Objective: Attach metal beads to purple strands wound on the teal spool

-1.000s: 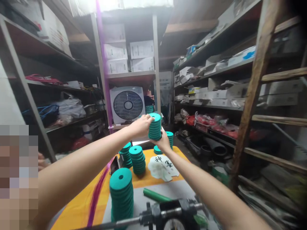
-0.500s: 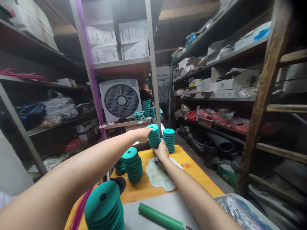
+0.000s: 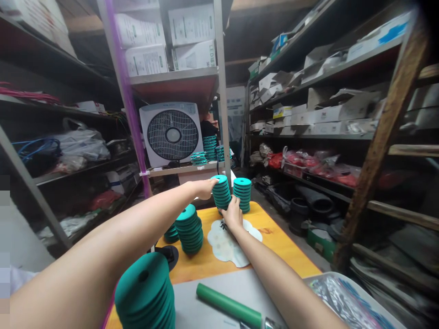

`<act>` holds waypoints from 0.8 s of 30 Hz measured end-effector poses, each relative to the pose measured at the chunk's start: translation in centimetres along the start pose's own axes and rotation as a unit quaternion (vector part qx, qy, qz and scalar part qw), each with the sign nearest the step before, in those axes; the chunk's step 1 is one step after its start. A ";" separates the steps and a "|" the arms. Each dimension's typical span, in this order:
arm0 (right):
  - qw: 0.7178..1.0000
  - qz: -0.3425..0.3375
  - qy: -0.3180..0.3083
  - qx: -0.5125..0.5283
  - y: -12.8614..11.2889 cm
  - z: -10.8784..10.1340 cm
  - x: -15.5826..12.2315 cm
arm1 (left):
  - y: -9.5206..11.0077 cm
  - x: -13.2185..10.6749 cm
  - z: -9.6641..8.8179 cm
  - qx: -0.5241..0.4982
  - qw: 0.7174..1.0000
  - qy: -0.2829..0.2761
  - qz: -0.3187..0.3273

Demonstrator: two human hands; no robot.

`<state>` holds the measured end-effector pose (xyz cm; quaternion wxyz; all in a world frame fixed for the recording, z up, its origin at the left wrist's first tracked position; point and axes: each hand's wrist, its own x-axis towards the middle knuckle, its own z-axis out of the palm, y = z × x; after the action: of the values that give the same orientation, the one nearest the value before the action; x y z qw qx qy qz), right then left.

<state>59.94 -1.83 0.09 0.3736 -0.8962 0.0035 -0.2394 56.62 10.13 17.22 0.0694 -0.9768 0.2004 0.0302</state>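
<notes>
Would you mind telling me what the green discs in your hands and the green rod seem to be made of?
The green discs between the left hand and right hand look like matte foam or rubber: dull, no glare. The green rod looks like smooth plastic pipe, with a faint sheen.

both hands [image 3: 206, 188] have lowered the green disc stack [image 3: 221, 192] onto the table [image 3: 274, 237].

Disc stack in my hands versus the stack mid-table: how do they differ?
The held stack is gripped by the left hand near its top and the right hand at its base; the mid-table stack stands untouched. The held stack is near upright; the mid-table stack leans visibly. The held stack sits farther away than the mid-table stack. Both are teal discs with centre holes.
</notes>
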 end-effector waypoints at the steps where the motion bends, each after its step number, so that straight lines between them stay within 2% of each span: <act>1: 1.000 0.004 0.007 0.003 0.1 0.1 -0.2 | 0.1 0.0 0.0 -0.001 1.000 0.000 0.002; 6: 0.999 0.035 0.033 0.021 0.5 0.9 -0.9 | 0.5 0.6 0.2 -0.006 1.000 0.007 0.020; 10: 0.998 0.049 0.011 0.027 1.0 1.4 -1.1 | 0.7 1.1 0.3 -0.010 1.000 0.013 0.022; 13: 0.998 0.006 -0.043 0.034 1.0 1.6 -1.5 | 0.8 1.1 0.1 -0.008 1.000 0.010 0.015; 17: 0.984 -0.121 -0.123 0.054 0.2 2.4 -1.7 | 0.8 1.0 -0.1 -0.008 1.000 0.003 0.018; 19: 0.973 -0.163 -0.148 0.061 -0.3 3.1 -1.6 | 0.8 1.1 -0.1 -0.009 1.000 0.004 0.024; 24: 0.971 -0.164 -0.161 0.065 -1.0 4.7 -1.3 | 0.2 1.9 0.4 -0.013 0.999 0.019 0.043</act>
<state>60.60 2.23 -2.66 0.3821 -0.8852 -0.2189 -0.1497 58.30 9.25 16.62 0.0515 -0.9684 0.2435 0.0174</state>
